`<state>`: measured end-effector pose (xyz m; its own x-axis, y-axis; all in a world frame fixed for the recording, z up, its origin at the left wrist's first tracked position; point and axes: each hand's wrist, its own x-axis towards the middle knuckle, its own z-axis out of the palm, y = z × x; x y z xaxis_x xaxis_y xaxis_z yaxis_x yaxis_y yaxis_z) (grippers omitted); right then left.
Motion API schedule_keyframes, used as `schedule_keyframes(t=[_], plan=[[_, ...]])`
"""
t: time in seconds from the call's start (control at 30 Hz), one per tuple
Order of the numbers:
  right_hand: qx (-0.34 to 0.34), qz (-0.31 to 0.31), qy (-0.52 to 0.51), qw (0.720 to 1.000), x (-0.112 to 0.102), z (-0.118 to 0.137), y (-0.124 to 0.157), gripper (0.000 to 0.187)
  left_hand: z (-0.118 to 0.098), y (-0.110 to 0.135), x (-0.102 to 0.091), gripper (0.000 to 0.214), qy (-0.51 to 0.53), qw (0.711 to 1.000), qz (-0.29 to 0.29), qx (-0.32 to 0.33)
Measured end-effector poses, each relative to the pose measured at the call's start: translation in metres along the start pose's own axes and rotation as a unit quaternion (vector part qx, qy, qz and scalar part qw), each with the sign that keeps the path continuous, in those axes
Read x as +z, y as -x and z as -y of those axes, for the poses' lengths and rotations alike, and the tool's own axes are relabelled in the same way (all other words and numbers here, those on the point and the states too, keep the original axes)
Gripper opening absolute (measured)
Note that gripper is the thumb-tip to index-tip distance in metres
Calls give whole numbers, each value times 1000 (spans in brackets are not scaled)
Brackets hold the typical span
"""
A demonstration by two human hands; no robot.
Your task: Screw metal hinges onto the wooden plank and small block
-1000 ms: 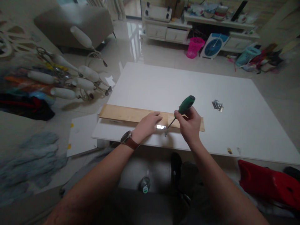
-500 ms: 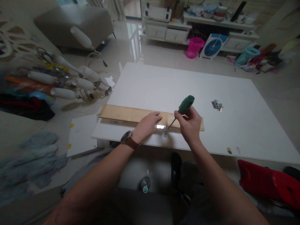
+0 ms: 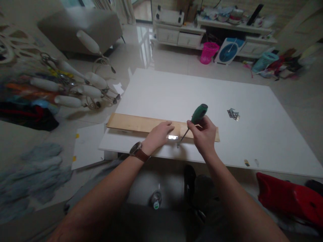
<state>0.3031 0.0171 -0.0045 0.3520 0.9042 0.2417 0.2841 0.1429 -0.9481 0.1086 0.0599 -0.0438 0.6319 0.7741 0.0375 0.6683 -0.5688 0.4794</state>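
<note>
My right hand (image 3: 205,134) is closed around a green-handled screwdriver (image 3: 199,113), held at a slant with its thin shaft pointing down and left. The tip is near a small metal piece (image 3: 178,145), probably screws, by the long edge of a wooden board (image 3: 136,124); contact cannot be made out. My left hand (image 3: 160,134), with a watch on the wrist, grips the board, fingers lying over its upper face. Just right of these fingers, a shiny metal bracket (image 3: 173,137) sits at the board's near edge. The board rests on a large white panel (image 3: 202,90).
Several metal brackets and screws (image 3: 233,114) lie in a pile on the panel's right side. Two small bits (image 3: 246,162) are by its front edge. A red plastic object (image 3: 287,198) stands at lower right, a bottle (image 3: 156,199) below, a lamp (image 3: 88,90) at left.
The screwdriver and my right hand have shifted very slightly left, the tip a little lower. My left hand stays on the board.
</note>
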Motion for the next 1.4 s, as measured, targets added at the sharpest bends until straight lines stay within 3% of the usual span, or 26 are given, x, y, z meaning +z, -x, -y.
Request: schedule_keyframes(t=[0.5, 0.9, 1.4], plan=[[-36, -22, -5, 999, 2, -1, 2, 21, 0, 1, 0, 29, 10, 1000, -5, -3], [-56, 20, -3, 998, 4, -1, 5, 20, -4, 0, -2, 30, 5, 1000, 3, -6], [-62, 26, 24, 997, 5, 5, 7, 17, -4, 1, -1, 33, 26, 999, -4, -22]])
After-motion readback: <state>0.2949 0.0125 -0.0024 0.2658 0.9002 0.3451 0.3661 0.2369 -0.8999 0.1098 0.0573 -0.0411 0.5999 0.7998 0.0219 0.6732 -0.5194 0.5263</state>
